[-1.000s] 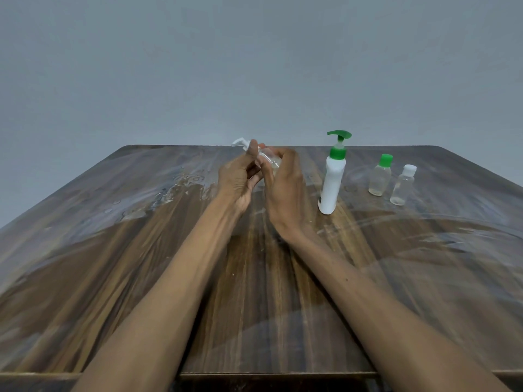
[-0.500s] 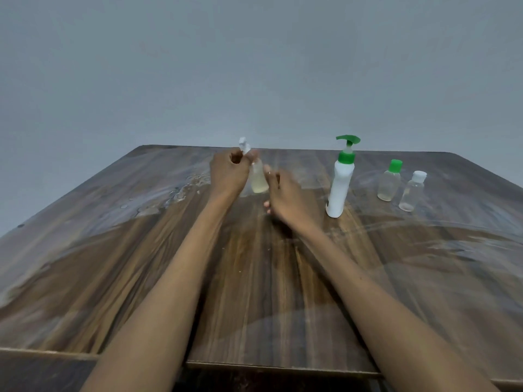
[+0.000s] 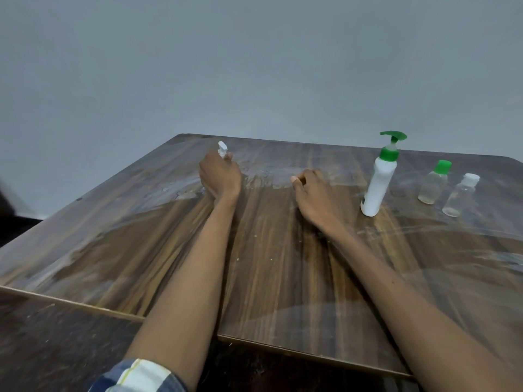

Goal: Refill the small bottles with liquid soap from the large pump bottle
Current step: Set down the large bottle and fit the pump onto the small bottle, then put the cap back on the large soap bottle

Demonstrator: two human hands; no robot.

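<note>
**Two hands on a wood-grain table, grey wall behind**

The left hand point(image 3: 220, 176) grips a white-capped small bottle point(image 3: 222, 148) — its body hidden. The right hand point(image 3: 312, 193) rests loosely curled, empty. The pump bottle point(image 3: 379, 182) stands right, beside two small bottles point(image 3: 433, 183) on the smeared, glossy table point(image 3: 141, 250).

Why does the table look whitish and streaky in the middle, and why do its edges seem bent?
Head view: pale glare reflects off the glossy table, washing out the wood grain around the left hand and beside the pump bottle; the wide-angle lens splays the table edges; both hands look slightly soft.
</note>
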